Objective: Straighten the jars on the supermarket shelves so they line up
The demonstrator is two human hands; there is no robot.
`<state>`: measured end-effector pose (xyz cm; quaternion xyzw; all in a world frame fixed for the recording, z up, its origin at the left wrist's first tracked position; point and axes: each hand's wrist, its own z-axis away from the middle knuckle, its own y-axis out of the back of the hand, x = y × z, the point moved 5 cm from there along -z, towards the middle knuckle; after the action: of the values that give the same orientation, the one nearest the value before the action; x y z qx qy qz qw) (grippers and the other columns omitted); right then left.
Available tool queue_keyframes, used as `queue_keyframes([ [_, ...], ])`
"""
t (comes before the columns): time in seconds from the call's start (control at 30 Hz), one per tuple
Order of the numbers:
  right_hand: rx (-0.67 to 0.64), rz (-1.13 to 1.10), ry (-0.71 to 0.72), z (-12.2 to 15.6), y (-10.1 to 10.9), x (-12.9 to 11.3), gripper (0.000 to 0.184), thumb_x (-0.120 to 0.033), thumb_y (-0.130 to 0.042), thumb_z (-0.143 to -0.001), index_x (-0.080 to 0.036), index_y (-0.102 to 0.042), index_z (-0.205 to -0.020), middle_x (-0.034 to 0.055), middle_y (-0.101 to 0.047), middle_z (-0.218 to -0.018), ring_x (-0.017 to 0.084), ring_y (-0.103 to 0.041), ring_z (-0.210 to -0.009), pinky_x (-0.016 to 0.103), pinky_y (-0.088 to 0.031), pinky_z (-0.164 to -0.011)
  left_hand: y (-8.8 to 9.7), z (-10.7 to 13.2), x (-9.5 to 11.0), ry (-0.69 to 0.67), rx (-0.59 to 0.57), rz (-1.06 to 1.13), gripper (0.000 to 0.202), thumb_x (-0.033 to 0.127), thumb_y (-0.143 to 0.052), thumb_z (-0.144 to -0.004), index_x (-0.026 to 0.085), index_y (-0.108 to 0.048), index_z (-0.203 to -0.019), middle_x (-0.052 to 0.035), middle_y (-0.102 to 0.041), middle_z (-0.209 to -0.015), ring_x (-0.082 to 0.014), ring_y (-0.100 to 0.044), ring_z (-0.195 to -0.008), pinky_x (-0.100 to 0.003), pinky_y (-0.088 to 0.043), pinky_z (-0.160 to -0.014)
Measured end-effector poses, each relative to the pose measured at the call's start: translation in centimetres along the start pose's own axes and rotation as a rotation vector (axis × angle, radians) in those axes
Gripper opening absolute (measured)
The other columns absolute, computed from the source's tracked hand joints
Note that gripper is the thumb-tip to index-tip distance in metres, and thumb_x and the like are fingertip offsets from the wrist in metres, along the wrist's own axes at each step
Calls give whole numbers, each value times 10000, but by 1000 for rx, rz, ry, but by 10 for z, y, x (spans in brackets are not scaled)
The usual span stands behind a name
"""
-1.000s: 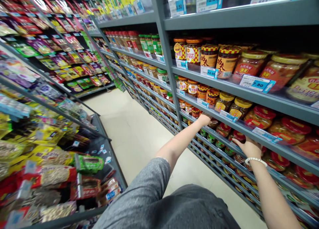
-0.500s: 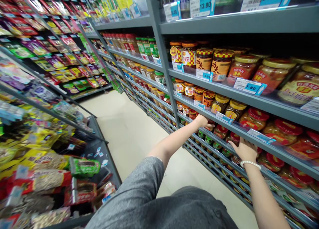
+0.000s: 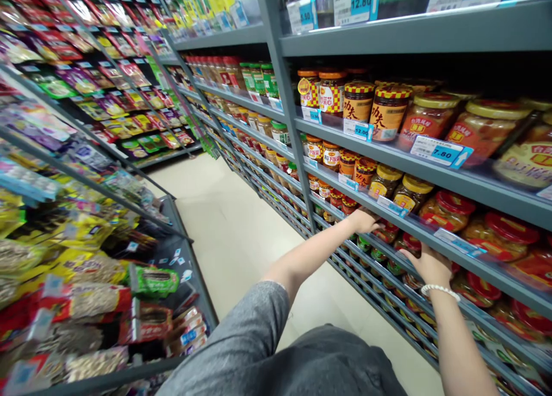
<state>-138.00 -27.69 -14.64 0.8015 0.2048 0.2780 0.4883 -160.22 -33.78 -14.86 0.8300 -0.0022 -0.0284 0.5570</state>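
My left hand [image 3: 365, 220] reaches in just under a grey shelf edge, over a low row of red-lidded jars [image 3: 387, 231]. Its thumb stands apart, and the other fingers are partly hidden by the shelf; no held thing shows. Farther right, my right hand [image 3: 430, 268] reaches into the same row, its thumb spread away from the fingers. The shelf edge covers those fingertips, which are near more red-lidded jars [image 3: 476, 288]. A white beaded bracelet [image 3: 440, 292] circles the right wrist.
Yellow-lidded jars [image 3: 411, 193] stand one shelf above my hands, with larger jars [image 3: 431, 120] and price tags [image 3: 442, 150] higher up. Bagged snacks [image 3: 92, 298] fill a rack at left. Pale floor [image 3: 219, 235] runs between the racks, toward hanging packets [image 3: 95, 74] behind.
The view has shifted slightly, so the shelves sit a little farther right. My left hand has moved slightly right along the row, closer to my right hand, which stays among the jars.
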Motion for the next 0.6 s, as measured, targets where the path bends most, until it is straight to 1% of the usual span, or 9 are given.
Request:
queue_keyframes([
  [0.1,1,0,-8,1,1,0,701,-696,-435,-859,-167,-428,-1318,129,-535,-1223,329,-528,-1087,434,-446,-877,-6,1,9,62,76,27,458,455,-417,-948,140,-573,-1242,-96,-556,-1239,-262,-469,-1188,-365,-320,-1047],
  [0.17,23,-4,-2,1,1,0,701,-700,-422,-862,-158,-422,-1306,135,-556,-1168,332,-552,-1024,434,-460,-816,-7,4,13,51,155,34,498,511,-407,-940,124,-603,-1182,-99,-574,-1190,-259,-481,-1154,-357,-312,-1049],
  [0.23,59,-5,4,0,-1,0,699,-697,-421,-864,-157,-411,-1307,134,-564,-1137,328,-565,-976,429,-461,-774,-8,7,17,24,236,51,575,601,-412,-907,119,-617,-1147,-105,-577,-1169,-260,-479,-1136,-358,-304,-1054],
  [0.3,99,15,28,0,-2,0,691,-692,-429,-864,-169,-400,-1314,126,-563,-1132,317,-563,-966,418,-450,-766,-8,8,24,-6,314,88,639,672,-423,-868,135,-613,-1158,-102,-573,-1173,-257,-464,-1150,-360,-283,-1071],
  [0.37,118,43,51,0,-2,0,686,-695,-422,-866,-174,-397,-1313,113,-571,-1100,291,-565,-928,390,-433,-733,-7,8,31,-8,378,131,660,698,-422,-853,149,-601,-1171,-92,-569,-1182,-244,-452,-1166,-346,-273,-1077],
  [0.47,136,105,101,0,-1,-2,655,-686,-385,-887,-132,-444,-1231,106,-570,-974,266,-549,-840,361,-382,-666,-7,7,38,75,417,147,653,696,-400,-865,127,-595,-1119,-95,-588,-1116,-231,-485,-1106,-350,-295,-1046],
  [0.6,242,203,226,1,7,-9,648,-645,-290,-931,-69,-469,-1169,130,-509,-893,252,-489,-742,332,-307,-611,-10,8,43,156,412,149,656,705,-379,-865,116,-583,-1073,-98,-600,-1061,-225,-505,-1067,-362,-273,-1051],
])
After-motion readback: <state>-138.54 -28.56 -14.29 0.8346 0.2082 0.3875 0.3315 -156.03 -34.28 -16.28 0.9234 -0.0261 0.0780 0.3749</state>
